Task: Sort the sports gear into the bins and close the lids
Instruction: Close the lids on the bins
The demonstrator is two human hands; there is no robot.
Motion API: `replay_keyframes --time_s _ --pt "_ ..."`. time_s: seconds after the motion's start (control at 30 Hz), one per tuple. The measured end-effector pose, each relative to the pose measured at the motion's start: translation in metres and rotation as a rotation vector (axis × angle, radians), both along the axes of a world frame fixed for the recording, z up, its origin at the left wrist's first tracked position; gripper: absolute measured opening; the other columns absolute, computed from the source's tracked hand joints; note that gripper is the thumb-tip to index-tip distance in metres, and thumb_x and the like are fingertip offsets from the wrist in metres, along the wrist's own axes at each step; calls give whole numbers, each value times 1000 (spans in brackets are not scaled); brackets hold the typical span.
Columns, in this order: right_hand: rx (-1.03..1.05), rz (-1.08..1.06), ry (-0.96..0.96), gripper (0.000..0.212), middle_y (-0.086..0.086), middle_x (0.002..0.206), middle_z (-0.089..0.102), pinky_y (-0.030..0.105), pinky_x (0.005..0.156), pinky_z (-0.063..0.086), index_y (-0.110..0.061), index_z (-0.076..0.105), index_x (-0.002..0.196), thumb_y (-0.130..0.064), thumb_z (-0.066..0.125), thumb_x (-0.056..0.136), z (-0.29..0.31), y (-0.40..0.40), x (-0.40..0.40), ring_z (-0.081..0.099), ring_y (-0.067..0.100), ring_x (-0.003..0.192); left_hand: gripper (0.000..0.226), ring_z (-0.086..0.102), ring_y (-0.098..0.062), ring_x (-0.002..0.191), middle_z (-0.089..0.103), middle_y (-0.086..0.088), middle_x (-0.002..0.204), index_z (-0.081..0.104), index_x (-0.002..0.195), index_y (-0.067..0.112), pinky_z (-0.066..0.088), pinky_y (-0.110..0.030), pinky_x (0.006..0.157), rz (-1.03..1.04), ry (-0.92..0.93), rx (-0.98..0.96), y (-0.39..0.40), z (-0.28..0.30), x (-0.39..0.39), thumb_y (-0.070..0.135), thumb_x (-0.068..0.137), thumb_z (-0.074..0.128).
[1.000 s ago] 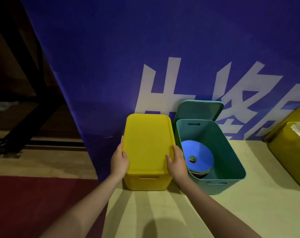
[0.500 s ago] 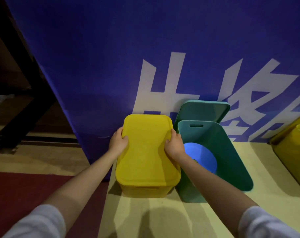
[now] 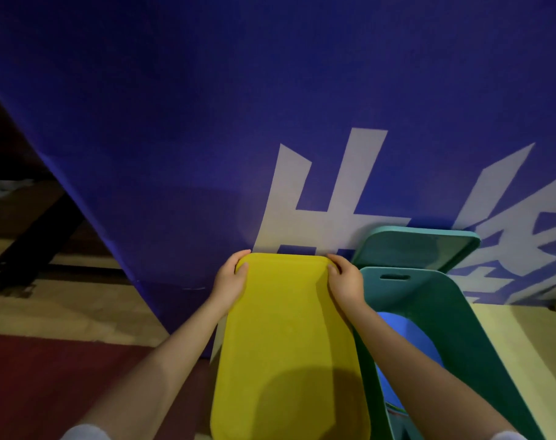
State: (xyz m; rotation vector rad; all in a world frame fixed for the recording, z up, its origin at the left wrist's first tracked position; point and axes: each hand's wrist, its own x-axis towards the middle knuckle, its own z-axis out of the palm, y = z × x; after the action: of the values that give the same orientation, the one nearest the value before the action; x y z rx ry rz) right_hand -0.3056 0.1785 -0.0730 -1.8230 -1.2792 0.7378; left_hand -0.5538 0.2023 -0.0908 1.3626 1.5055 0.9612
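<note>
Both hands have slid from the near end of the yellow lid (image 3: 289,341) to its far corners over the last 1 s. Left hand (image 3: 229,281) and right hand (image 3: 345,282) each curl fingers over a far corner, thumbs on top, pressing. Lid lies flat on its bin, which is hidden beneath it. Judged: seating the far edge, closure of bin 1 nearly done. Teal bin (image 3: 438,315) just right stays open, blue disc (image 3: 407,338) inside, teal lid (image 3: 419,246) leaning on banner (image 3: 206,122) behind
</note>
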Motion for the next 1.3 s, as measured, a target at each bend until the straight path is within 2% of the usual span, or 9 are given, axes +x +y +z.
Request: replay_keyframes --time_s 0.13,0.27,0.47,0.7,0.83,1.03,1.13,1.23,1.3 --pt "29 11 -82 32 10 125 63 35 102 40 -9 60 126 -13 47 97 -5 5 -2 56 26 115 34 52 -16 115 55 -1 129 52 131 21 43 -32 95 -6 84 64 4 -2 1 14 99 42" --pt "13 45 -185 34 13 124 61 37 100 42 -10 57 129 -17 41 100 -3 3 -5 57 28 112 36 52 -20 113 53 -5 128 52 134 17 42 -28 89 39 339 160 -1 -1 5 18 100 40" --pt "-27 90 -311 40 15 132 47 36 102 38 -8 43 138 -16 41 99 9 -31 -11 49 29 118 39 40 -28 127 43 -11 138 51 133 15 44 -43 99 36 759 287 -24 14 11 20 95 49" --pt "33 111 -221 51 10 139 46 38 103 39 -13 35 145 -16 48 95 26 -109 5 47 26 124 33 46 -27 121 47 -9 131 57 126 14 39 -36 101 -20 427 304 -87 36 40 17 94 53" --pt "51 6 -131 42 10 126 56 33 92 45 -13 46 137 -15 47 96 42 -128 35 56 23 107 29 54 -20 111 49 -7 128 58 124 18 44 -29 93 -101 228 193 -111 59 74 18 96 51" --pt "113 -81 -148 37 12 112 59 28 77 39 -11 52 131 -12 45 95 58 -146 90 53 20 86 31 54 -15 111 55 -3 129 57 127 18 42 -21 88 -213 211 115 -135 71 128 18 97 50" --pt "144 -98 -143 41 13 122 58 32 85 44 -12 48 136 -14 46 94 68 -143 120 58 26 102 32 53 -15 113 57 -5 129 56 127 17 40 -20 88 -161 185 143 -132 85 157 17 96 50" --pt "166 -110 -197 48 11 136 48 39 102 41 -14 40 141 -17 48 94 86 -129 151 49 27 122 36 52 -19 117 55 -6 129 51 132 16 42 -25 91 -62 124 140 -120 111 185 19 96 49" --pt "200 -120 -263 49 11 138 45 40 105 38 -14 39 142 -19 49 94 99 -118 173 44 27 127 39 51 -21 119 53 -7 132 47 135 15 42 -30 94 -20 106 130 -107 126 200 21 97 49"
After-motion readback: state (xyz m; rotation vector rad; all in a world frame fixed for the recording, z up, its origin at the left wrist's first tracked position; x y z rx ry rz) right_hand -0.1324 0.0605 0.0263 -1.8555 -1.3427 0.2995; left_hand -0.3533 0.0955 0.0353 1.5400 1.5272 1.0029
